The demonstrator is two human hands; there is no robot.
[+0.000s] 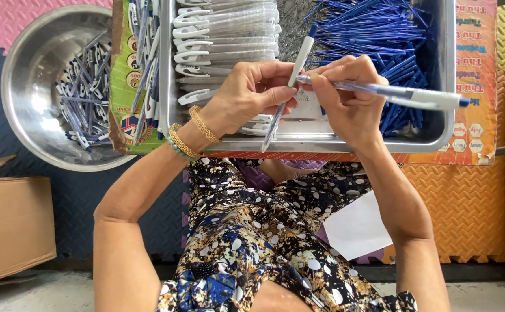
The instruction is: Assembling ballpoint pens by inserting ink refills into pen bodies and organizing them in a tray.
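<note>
L hand (252, 92) pinches slim plastic pen (290, 86); R hand (350, 101) grips pens (414, 97).

Bare tray floor (307, 124) lies open between clear barrels (229, 29) and blue refills (379, 34), beneath both hands.

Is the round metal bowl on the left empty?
No, the round metal bowl holds a pile of blue-and-white pens.

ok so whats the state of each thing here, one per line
left hand: shut on a white pen barrel
right hand: shut on a pen lying level, tip toward the left hand
tray: holds blue refills at right, clear barrels at left
bowl: partly filled with pens
cardboard box: open, on the floor
</note>
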